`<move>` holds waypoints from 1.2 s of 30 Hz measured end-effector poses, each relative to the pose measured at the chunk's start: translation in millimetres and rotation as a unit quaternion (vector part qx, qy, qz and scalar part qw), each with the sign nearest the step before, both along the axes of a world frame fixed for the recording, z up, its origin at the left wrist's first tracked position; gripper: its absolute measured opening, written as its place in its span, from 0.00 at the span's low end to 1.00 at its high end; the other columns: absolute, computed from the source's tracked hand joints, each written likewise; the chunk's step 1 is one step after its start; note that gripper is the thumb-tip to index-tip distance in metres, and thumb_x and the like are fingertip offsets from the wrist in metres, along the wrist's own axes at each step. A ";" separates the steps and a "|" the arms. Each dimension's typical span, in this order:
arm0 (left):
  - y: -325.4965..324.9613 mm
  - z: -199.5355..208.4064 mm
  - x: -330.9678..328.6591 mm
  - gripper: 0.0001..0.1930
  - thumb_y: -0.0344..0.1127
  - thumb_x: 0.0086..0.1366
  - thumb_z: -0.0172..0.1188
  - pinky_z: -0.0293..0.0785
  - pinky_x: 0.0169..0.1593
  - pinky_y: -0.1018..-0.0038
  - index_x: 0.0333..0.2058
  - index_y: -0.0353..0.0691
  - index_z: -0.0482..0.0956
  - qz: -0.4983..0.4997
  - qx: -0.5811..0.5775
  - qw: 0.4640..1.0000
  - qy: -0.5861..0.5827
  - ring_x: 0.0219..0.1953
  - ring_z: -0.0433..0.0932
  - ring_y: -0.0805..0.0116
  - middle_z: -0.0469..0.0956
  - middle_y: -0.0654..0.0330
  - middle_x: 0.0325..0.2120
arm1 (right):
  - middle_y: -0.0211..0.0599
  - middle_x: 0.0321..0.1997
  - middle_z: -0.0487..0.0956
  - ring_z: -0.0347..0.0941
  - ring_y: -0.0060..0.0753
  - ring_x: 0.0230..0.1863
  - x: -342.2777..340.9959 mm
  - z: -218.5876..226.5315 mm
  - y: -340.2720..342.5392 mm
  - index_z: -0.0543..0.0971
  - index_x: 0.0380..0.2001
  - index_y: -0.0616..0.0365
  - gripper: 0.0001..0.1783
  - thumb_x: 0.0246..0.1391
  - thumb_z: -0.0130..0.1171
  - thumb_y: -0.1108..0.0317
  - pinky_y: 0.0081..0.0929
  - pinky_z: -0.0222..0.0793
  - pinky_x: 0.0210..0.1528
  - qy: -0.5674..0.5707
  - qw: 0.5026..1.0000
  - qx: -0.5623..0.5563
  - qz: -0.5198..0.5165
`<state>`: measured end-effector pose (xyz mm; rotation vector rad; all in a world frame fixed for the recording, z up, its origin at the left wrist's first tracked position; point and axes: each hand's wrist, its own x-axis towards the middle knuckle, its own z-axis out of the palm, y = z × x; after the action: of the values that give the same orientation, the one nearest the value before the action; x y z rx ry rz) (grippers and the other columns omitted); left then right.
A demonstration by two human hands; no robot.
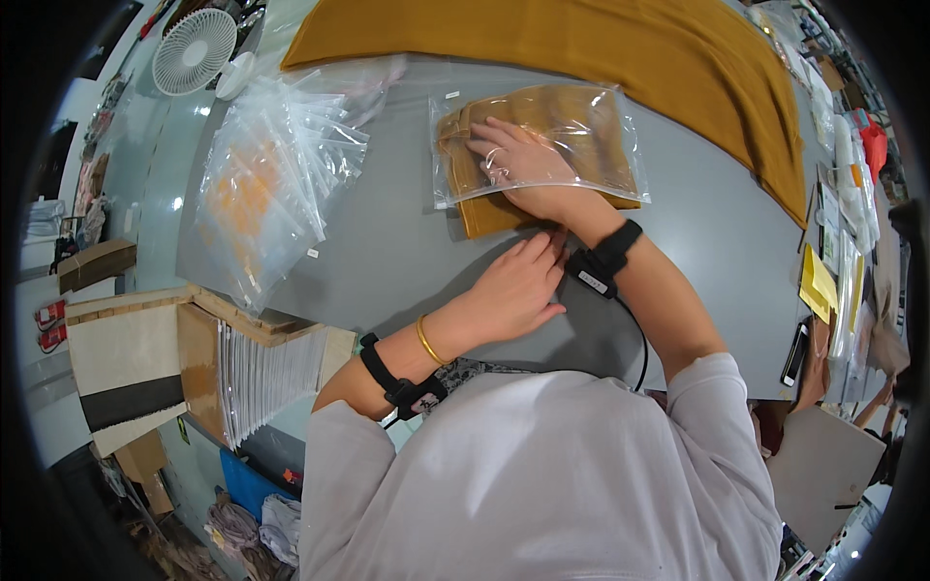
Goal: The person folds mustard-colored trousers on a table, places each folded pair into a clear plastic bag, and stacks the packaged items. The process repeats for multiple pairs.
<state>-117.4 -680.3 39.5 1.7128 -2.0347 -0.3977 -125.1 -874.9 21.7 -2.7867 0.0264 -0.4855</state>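
Observation:
A folded mustard-brown cloth (pixel 484 215) lies on the grey table, mostly inside a clear plastic bag (pixel 635 174). Its near edge sticks out of the bag's mouth, toward me. My right hand (pixel 523 165) is in the bag's mouth with the film's edge crossing near the wrist, and its spread fingers lie flat on the cloth. Just below the cloth's near edge is my left hand (pixel 513 286), fingers stretched out and thumb apart. Its fingertips are close to my right wrist, and I see nothing held in it.
A fanned pile of clear bags (pixel 266 184) lies at the left of the table. A large mustard-brown cloth (pixel 581 39) spreads across the far side. At the left stands a box of white sheets (pixel 257 378). A phone (pixel 795 353) and yellow paper (pixel 819 283) are at the right edge.

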 end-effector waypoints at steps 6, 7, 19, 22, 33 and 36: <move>19.0 8.9 13.0 0.37 0.46 0.61 0.72 0.61 0.73 0.53 0.63 0.27 0.72 0.045 0.042 0.997 -0.054 0.68 0.63 0.38 0.63 0.35 0.66 | 0.38 0.59 0.76 0.70 0.50 0.59 48.7 -14.0 3.9 0.78 0.66 0.32 0.26 0.66 0.55 0.51 0.47 0.67 0.56 0.046 0.990 -0.061 -0.118; 22.5 8.1 13.6 0.38 0.46 0.62 0.72 0.60 0.73 0.52 0.63 0.27 0.71 0.047 0.018 0.998 -0.049 0.68 0.63 0.38 0.63 0.35 0.66 | 0.40 0.57 0.75 0.69 0.50 0.58 51.5 -13.5 7.1 0.76 0.67 0.24 0.26 0.67 0.53 0.48 0.46 0.67 0.53 0.030 0.988 -0.103 -0.110; 7.8 0.7 33.2 0.48 0.59 0.59 0.72 0.58 0.73 0.49 0.66 0.27 0.68 0.077 0.023 0.995 -0.053 0.70 0.60 0.38 0.65 0.39 0.65 | 0.43 0.76 0.67 0.55 0.51 0.80 -87.2 16.3 10.1 0.71 0.70 0.50 0.32 0.64 0.59 0.60 0.51 0.48 0.82 0.059 0.997 -0.032 -0.025; 0.5 9.5 15.8 0.48 0.60 0.60 0.71 0.59 0.72 0.50 0.67 0.27 0.67 0.037 0.054 0.998 0.007 0.70 0.61 0.39 0.65 0.39 0.65 | 0.39 0.76 0.68 0.58 0.52 0.79 -129.1 9.6 12.7 0.71 0.71 0.48 0.32 0.63 0.60 0.64 0.51 0.49 0.81 0.078 0.991 -0.091 -0.052; 34.9 2.7 -42.4 0.43 0.51 0.59 0.73 0.54 0.76 0.50 0.65 0.28 0.69 -0.011 -0.014 0.999 -0.048 0.74 0.55 0.36 0.61 0.34 0.68 | 0.41 0.82 0.59 0.48 0.53 0.83 -112.5 8.3 41.2 0.66 0.75 0.34 0.36 0.65 0.58 0.58 0.71 0.39 0.79 0.071 0.996 -0.043 -0.036; 39.3 21.8 -34.1 0.34 0.44 0.60 0.73 0.63 0.70 0.54 0.60 0.31 0.73 -0.089 0.070 0.993 0.024 0.68 0.65 0.44 0.68 0.41 0.64 | 0.38 0.82 0.59 0.48 0.51 0.83 -133.8 -0.6 34.8 0.68 0.74 0.29 0.34 0.66 0.57 0.44 0.72 0.35 0.80 0.100 0.995 -0.028 0.013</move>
<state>-151.5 -641.0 61.4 1.5883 -2.1777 -0.6467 -259.0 -840.0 21.1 -2.8749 0.0221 -0.2023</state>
